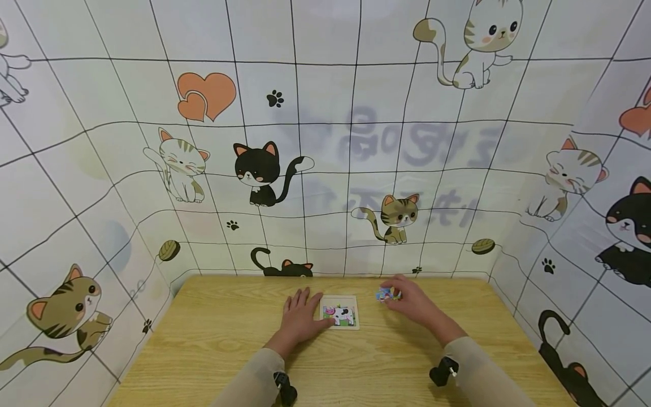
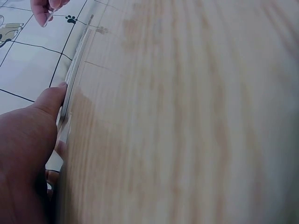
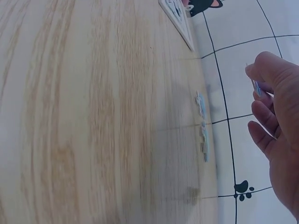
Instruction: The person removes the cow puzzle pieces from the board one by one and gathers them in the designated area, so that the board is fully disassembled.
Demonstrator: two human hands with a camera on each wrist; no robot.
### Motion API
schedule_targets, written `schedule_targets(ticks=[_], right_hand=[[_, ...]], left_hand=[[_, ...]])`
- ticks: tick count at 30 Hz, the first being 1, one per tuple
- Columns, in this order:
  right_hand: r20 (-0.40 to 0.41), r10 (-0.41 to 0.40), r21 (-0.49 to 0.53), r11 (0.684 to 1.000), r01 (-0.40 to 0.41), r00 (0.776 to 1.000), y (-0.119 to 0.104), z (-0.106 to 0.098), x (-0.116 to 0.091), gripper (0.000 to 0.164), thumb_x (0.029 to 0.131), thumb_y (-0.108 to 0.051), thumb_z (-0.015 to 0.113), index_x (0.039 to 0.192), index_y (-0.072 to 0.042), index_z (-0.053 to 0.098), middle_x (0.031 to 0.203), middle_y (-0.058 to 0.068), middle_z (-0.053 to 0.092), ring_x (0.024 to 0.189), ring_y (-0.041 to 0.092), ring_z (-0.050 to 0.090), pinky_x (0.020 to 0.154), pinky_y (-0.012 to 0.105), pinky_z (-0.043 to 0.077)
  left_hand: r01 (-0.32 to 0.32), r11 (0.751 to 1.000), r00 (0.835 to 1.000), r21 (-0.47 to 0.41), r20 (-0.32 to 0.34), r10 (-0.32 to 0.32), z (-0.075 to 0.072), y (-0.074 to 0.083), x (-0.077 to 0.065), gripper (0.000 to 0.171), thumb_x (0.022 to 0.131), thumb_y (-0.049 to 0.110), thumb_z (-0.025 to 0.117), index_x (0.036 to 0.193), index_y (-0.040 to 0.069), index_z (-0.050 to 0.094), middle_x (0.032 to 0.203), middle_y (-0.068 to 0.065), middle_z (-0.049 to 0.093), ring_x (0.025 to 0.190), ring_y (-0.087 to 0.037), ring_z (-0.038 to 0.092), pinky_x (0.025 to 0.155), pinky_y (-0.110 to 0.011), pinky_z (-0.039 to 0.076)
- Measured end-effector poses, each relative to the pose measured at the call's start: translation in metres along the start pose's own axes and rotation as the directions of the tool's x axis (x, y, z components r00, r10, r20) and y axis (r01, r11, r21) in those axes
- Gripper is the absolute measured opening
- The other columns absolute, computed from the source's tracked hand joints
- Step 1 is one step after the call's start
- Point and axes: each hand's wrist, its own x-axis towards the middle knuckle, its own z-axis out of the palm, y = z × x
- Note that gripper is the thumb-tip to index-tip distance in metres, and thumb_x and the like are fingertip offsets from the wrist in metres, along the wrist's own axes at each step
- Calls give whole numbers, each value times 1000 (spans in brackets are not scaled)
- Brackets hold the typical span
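The step in hand is judged to be the filling of a small puzzle tray [image 1: 338, 301], set on the wooden table [image 1: 229, 339] with its upper part bare and its lower part covered by a cow picture [image 1: 346, 315]. The tray is steadied by the left hand [image 1: 304, 314], which is placed at its nine o'clock with fingers straight and spread, the thumb laid over the rim toward seven o'clock. At about two o'clock from the tray, a puzzle piece [image 3: 256, 86] is pinched between thumb and fingers by the right hand [image 1: 411, 301]. The next move seems to call for the piece to be turned to suit and carried toward eight o'clock, then lowered into the bare strip; its exact slot cannot be told.

In the head view, the tray's layout is shown from above, but the colours at the right fingertips are run together. By the right wrist view these are separated: the held piece is seen raised, while two loose pieces [image 3: 202, 123] are seen lying on the table, toward nine and eight o'clock from the fingertips. There, only a corner of the tray is caught, near twelve o'clock. In the left wrist view, the cow is not shown; the thumb is seen against the tray's edge, and the right hand is glimpsed near eleven o'clock.
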Motion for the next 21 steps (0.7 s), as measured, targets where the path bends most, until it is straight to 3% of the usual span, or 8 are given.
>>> schedule_targets(ticks=[7,13,21], right_hand=[[-23,24,14,1000,-24,999,9,-10,-7,33,90,-10,77,122,-15,69,108,4,59,87,31,55,63,31,46],[-20,63,10,998,-63,998,18,-17,-11,30,92,-11,75,121,-11,69,109,5,59,90,26,53,71,33,46],[17,89,32,996,-89,996,35,-28,-17,30,92,-12,76,122,-12,68,112,7,58,87,21,50,64,31,47]], left_hand=[[5,1000,1000,-7,5,-5,7,-6,2,91,85,76,61,156,22,44,163,-20,28,151,-45,20,116,-67,12],[0,1000,1000,-2,-14,0,13,-11,4,93,83,81,57,156,25,43,164,-18,28,152,-42,18,117,-66,11],[7,1000,1000,8,-14,-7,10,-8,3,92,84,79,59,156,23,43,163,-19,28,151,-43,19,117,-66,11]])
